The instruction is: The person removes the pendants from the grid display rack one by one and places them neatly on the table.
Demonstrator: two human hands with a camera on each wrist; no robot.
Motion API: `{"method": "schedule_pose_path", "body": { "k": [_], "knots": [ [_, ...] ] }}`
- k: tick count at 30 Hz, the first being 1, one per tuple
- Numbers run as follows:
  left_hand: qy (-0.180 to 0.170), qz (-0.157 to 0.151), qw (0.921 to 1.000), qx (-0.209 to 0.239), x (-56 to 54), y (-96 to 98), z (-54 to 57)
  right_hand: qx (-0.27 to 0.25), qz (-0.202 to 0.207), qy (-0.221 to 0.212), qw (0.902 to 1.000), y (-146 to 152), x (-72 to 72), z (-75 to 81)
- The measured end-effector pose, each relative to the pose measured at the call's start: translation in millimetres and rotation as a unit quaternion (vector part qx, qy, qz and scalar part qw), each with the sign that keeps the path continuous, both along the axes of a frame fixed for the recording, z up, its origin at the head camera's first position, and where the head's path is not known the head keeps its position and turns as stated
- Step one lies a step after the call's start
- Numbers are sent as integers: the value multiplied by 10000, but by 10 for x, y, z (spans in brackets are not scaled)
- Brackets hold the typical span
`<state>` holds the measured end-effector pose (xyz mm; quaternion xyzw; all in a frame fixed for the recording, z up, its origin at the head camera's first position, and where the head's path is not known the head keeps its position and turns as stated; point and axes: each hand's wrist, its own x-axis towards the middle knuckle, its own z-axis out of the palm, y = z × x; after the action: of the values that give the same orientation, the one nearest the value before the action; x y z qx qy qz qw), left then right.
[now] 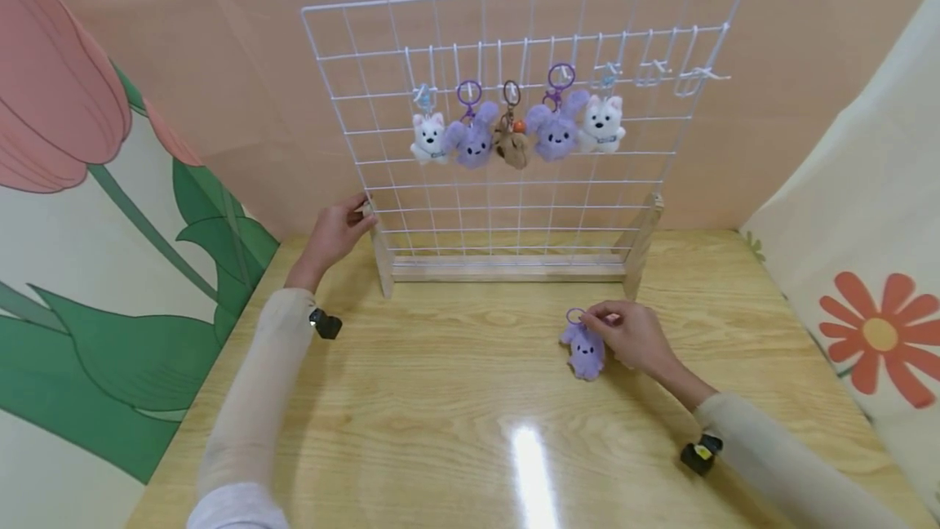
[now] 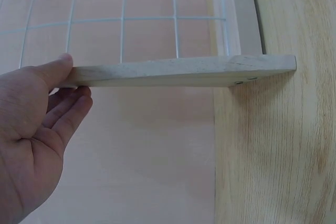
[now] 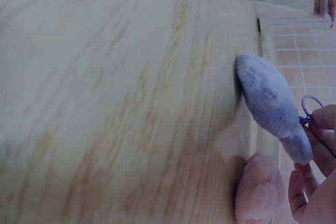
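Note:
My right hand (image 1: 633, 336) pinches a purple plush keychain (image 1: 587, 352) near its purple ring (image 1: 575, 316), above the front right of the table. The plush has a small black-eyed face turned toward the head camera. In the right wrist view the fingers (image 3: 326, 116) hold the keychain by its ring end, and the fuzzy body (image 3: 268, 95) hangs close over the wood. My left hand (image 1: 339, 228) grips the upper end of the wooden side leg (image 2: 178, 69) of the white wire grid rack (image 1: 514, 206), thumb on one side and fingertips on the other.
From the rack's hooks hang two white dog keychains (image 1: 604, 125), two purple plush keychains (image 1: 470, 143) and a brown one (image 1: 512, 145). Further bare hooks (image 1: 690, 72) stick out at the right. A light wood table (image 1: 411, 398) lies in front, with patterned cloth on both sides.

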<state>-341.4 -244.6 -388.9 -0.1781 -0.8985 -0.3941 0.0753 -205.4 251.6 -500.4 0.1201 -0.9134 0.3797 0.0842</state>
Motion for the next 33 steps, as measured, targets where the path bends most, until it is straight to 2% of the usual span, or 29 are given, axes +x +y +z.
{"method": "schedule_pose_path", "body": {
  "k": [6,14,21,26,33],
  "knots": [
    [12,1,10000,-20,10,0,0,97,161,48,9998,-2,-57,-44],
    [31,-29,10000,15,-7,-6,-4,191,118,37,9997,7,-99,-104],
    [76,4,10000,-62,-19,-4,-29,473,172,-41,9987,-5,-127,-165],
    [70,15,10000,-37,-15,-8,-38,651,166,69,9977,-26,-145,-165],
    [9,17,10000,-27,-19,-12,-25,599,253,6,9979,-26,-175,-150]
  ]
}}
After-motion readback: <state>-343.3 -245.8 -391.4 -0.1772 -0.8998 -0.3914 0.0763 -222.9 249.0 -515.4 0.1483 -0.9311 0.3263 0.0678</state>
